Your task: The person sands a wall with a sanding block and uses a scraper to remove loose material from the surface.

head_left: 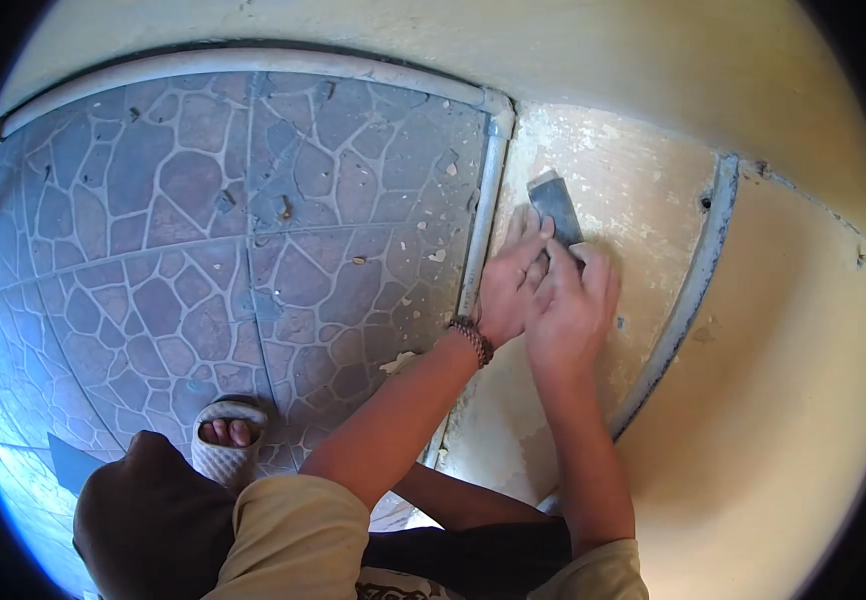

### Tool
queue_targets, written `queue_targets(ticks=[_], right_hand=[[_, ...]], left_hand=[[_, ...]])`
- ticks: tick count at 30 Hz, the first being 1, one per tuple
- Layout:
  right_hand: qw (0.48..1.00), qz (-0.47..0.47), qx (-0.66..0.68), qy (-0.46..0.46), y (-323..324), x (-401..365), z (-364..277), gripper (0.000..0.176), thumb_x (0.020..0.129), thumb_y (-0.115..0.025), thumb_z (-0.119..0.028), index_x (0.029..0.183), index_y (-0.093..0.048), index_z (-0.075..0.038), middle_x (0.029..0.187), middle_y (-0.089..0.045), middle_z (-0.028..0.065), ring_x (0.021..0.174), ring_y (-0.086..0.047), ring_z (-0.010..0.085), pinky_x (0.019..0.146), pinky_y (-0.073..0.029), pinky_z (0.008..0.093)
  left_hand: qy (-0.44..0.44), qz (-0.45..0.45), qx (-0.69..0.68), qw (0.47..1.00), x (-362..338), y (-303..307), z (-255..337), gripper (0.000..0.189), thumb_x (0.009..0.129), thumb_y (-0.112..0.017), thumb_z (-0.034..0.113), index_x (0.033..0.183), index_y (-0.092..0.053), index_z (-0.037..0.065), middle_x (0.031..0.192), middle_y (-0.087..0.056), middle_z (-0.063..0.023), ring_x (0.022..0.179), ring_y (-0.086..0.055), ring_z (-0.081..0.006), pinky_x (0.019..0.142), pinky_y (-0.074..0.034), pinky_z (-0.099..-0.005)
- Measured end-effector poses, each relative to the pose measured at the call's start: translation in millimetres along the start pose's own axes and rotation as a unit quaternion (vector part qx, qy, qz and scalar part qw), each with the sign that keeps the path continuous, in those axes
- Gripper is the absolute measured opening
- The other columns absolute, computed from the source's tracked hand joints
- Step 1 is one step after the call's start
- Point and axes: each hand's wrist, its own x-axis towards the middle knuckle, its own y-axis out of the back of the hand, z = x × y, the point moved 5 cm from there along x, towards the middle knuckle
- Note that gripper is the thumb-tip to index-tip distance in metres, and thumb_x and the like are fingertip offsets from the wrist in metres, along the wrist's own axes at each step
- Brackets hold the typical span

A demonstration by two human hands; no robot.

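Note:
A flat grey scraper [558, 212] lies against the scuffed, peeling patch of the yellow wall [623, 175], its edge pointing up and to the left. Fingers of my right hand [571, 305] are closed around its lower end, hiding the handle. My left hand [513, 280], with a beaded bracelet [473, 340] at the wrist, is closed beside it, its fingertips pressed on the blade. The two hands touch each other. Pale bare spots mark the wall around the blade.
A pale pipe [488, 190] runs along the wall's base and bends at the corner. To the right, a worn grey pipe [698, 270] curves down the wall. Paint flakes [400, 362] litter the stone-pattern floor [193, 180]. My slippered foot [228, 440] rests there.

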Motion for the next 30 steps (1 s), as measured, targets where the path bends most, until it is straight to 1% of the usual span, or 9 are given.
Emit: queue_targets(ticks=[3, 4, 8, 11, 14, 18, 23, 27, 30], right_hand=[[1.0, -0.002, 0.008, 0.021, 12, 0, 28, 0.041, 0.066, -0.063, 0.0, 0.107, -0.065, -0.004, 0.103, -0.056, 0.0149, 0.1, -0.052, 0.0365, 0.087, -0.043, 0.0448], [1.0, 0.004, 0.023, 0.019, 32, -4, 25, 0.036, 0.071, -0.064, 0.002, 0.106, -0.065, -0.003, 0.103, -0.057, 0.0159, 0.097, -0.054, 0.0363, 0.087, -0.043, 0.0449], [0.996, -0.052, 0.01, -0.067, 103, -65, 37, 0.023, 0.081, -0.063, -0.001, 0.104, -0.066, -0.001, 0.104, -0.057, 0.0183, 0.095, -0.058, 0.0333, 0.082, -0.047, 0.0407], [0.993, -0.014, -0.004, -0.116, 145, -100, 58, 0.023, 0.08, -0.062, 0.002, 0.103, -0.066, 0.001, 0.104, -0.056, 0.019, 0.095, -0.057, 0.033, 0.079, -0.048, 0.0396], [0.997, 0.023, -0.045, -0.065, 165, -131, 81, 0.021, 0.08, -0.061, 0.003, 0.1, -0.064, 0.002, 0.104, -0.056, 0.0196, 0.094, -0.057, 0.0348, 0.077, -0.048, 0.0417], [0.993, 0.016, -0.11, 0.043, 170, -138, 82, 0.021, 0.082, -0.056, 0.008, 0.102, -0.062, 0.005, 0.104, -0.057, 0.0202, 0.096, -0.056, 0.0349, 0.083, -0.047, 0.0449], [0.993, 0.063, -0.084, 0.057, 176, -145, 85, 0.02, 0.081, -0.057, 0.002, 0.1, -0.062, 0.006, 0.104, -0.057, 0.0217, 0.096, -0.055, 0.0369, 0.084, -0.046, 0.0487], [0.994, 0.067, -0.066, 0.052, 181, -149, 85, 0.02, 0.08, -0.058, 0.0, 0.098, -0.062, 0.006, 0.103, -0.058, 0.0229, 0.098, -0.055, 0.0386, 0.086, -0.045, 0.0491], [0.996, 0.071, -0.046, 0.007, 185, -135, 80, 0.027, 0.085, -0.066, -0.024, 0.098, -0.065, -0.001, 0.107, -0.061, 0.0187, 0.103, -0.057, 0.0338, 0.085, -0.048, 0.0504]], left_hand=[[0.044, 0.079, 0.038, 0.995, 5, -14, 10, 0.052, 0.093, -0.049, 0.014, 0.135, -0.033, -0.013, 0.148, -0.022, -0.0314, 0.139, -0.023, -0.0396, 0.112, -0.022, -0.0415], [0.009, 0.144, 0.065, 0.987, 6, -24, 22, 0.058, 0.092, -0.049, 0.016, 0.137, -0.027, -0.013, 0.147, -0.021, -0.0325, 0.136, -0.028, -0.0418, 0.111, -0.022, -0.0442], [0.054, 0.231, -0.098, 0.967, 23, -47, 22, 0.064, 0.093, -0.045, 0.017, 0.142, -0.015, -0.011, 0.147, -0.019, -0.0333, 0.134, -0.025, -0.0482, 0.111, -0.021, -0.0444], [0.019, 0.253, 0.105, 0.962, 60, -33, 12, 0.061, 0.094, -0.041, 0.017, 0.142, -0.016, -0.011, 0.148, -0.018, -0.0328, 0.136, -0.022, -0.0475, 0.112, -0.019, -0.0443], [0.02, 0.234, 0.122, 0.964, 75, -23, 5, 0.057, 0.094, -0.038, 0.015, 0.143, -0.02, -0.01, 0.149, -0.016, -0.0325, 0.137, -0.019, -0.0471, 0.113, -0.015, -0.0451], [-0.035, 0.178, 0.102, 0.978, 9, -50, 24, 0.057, 0.092, -0.039, 0.015, 0.142, -0.026, -0.008, 0.148, -0.018, -0.0324, 0.138, -0.019, -0.0461, 0.114, -0.013, -0.0463], [-0.084, 0.158, 0.23, 0.957, 40, -27, 7, 0.061, 0.09, -0.041, 0.018, 0.142, -0.026, -0.008, 0.148, -0.023, -0.0302, 0.138, -0.02, -0.0453, 0.114, -0.012, -0.0478], [-0.059, 0.143, 0.182, 0.971, 39, -21, 7, 0.06, 0.086, -0.043, 0.014, 0.141, -0.03, -0.007, 0.147, -0.024, -0.0297, 0.134, -0.026, -0.0464, 0.11, -0.016, -0.0536], [-0.107, 0.134, 0.167, 0.971, -4, -35, 4, 0.058, 0.088, -0.042, 0.016, 0.14, -0.033, -0.008, 0.146, -0.027, -0.0298, 0.134, -0.029, -0.0438, 0.11, -0.019, -0.051]])
